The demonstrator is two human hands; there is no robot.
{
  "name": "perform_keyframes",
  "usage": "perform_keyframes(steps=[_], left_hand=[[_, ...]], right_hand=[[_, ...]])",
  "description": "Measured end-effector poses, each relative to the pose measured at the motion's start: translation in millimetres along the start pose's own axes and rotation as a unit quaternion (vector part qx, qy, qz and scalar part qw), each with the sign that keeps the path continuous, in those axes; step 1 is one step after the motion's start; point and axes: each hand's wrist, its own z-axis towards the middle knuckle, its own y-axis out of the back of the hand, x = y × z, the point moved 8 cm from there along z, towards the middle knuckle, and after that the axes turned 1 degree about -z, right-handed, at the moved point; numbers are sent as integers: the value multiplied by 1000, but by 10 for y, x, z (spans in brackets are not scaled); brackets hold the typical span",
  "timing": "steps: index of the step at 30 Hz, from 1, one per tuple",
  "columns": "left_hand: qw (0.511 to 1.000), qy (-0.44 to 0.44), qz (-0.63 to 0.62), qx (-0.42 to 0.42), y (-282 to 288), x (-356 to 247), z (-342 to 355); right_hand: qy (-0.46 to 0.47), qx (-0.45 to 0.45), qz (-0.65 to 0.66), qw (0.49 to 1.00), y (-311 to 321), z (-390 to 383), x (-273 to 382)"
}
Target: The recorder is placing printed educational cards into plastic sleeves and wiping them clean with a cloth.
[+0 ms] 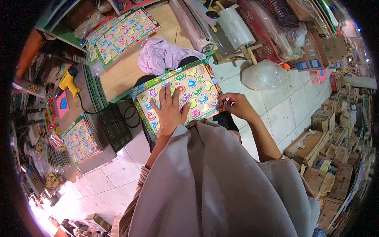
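Note:
A wooden letter puzzle board (189,81) with colourful curved letters and a bright printed border lies tilted across my lap. My left hand (171,108) rests flat on its left half, fingers spread and covering some letters. At the board's right edge is my right hand (235,106), its thumb and fingers pinched together by the lower right corner. Whatever is in that pinch is too small to make out. Beyond the board, a crumpled pink cloth (160,55) lies on a low wooden table (126,75).
More letter boards (124,37) lie at the table's far end, and another stack (81,138) sits at left. A yellow heat gun (69,82) stands near a dark green basket (114,126). A roll of transparent film (237,27) is at far right. Cardboard boxes (306,144) line the right side.

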Motion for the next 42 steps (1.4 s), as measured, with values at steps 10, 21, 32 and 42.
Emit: perform_keyframes(steps=[10,21,32,42], left_hand=[[1000,14,-12,21,-22,16,14],[1000,7,-8,-5,-24,30,12],[1000,20,-11,21,-22,23,12],[1000,19,-4,11,-14,31,20]], right_hand=[[-43,-33,114,992,-444,146,-132],[19,-21,23,999,-276,292,129],[135,-56,-150,978,189,1590,260],[133,-93,-99,982,138,1537,202]])
